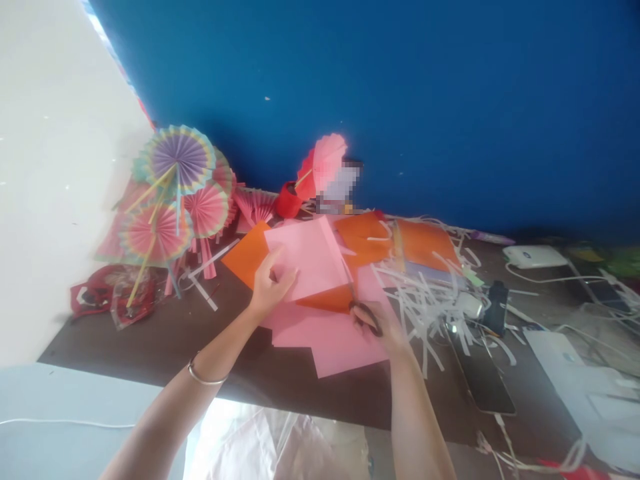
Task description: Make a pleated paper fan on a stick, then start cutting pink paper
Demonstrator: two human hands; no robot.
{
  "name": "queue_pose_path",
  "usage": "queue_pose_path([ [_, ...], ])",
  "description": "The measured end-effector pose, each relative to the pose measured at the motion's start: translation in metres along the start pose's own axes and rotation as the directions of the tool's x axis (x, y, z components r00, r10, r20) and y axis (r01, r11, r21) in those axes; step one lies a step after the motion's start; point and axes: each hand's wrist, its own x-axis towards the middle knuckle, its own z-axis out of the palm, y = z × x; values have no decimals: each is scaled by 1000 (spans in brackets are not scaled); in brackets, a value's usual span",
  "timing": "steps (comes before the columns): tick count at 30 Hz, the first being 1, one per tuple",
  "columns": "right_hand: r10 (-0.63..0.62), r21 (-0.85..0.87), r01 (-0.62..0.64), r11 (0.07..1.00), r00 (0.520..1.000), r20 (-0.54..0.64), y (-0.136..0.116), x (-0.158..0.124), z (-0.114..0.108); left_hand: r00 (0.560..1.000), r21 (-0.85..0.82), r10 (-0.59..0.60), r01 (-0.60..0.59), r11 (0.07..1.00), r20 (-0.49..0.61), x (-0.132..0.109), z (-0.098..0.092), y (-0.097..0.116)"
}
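Note:
My left hand [270,283] pinches the left edge of a pink paper sheet [310,257] and holds it lifted off the table. My right hand [375,323] grips scissors [357,300] by dark handles, and the blades point up along the sheet's right edge. Under the sheet lie more pink sheets [340,340] and orange sheets [250,257]. A metal bangle [205,377] is on my left wrist.
Folded paper fans on sticks [173,193] pile up at the left, against the white wall. White paper strips [425,300] lie right of the sheets. A phone [480,373], a white device [533,257] with cables and a blue wall sit around the dark table [150,333].

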Motion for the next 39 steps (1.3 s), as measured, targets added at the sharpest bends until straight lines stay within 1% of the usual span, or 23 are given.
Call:
queue_pose_path([
  [13,-28,6,28,1000,1000,14,4,0,-1,1000,-18,3,-3,1000,0,-1,0,-1],
  [19,-16,6,16,1000,1000,21,9,2,-3,1000,-21,1,-1,1000,-1,-1,1,-3],
  [25,-1,-11,1,1000,1000,-18,10,1,-2,1000,-27,13,-13,1000,3,-1,1,-4],
  [29,-18,24,18,1000,1000,-5,12,2,-2,1000,-27,21,-21,999,-3,-1,1,-3],
  [39,-42,-13,42,999,999,-3,11,2,-2,1000,-34,15,-15,999,-2,-2,1,-4],
])
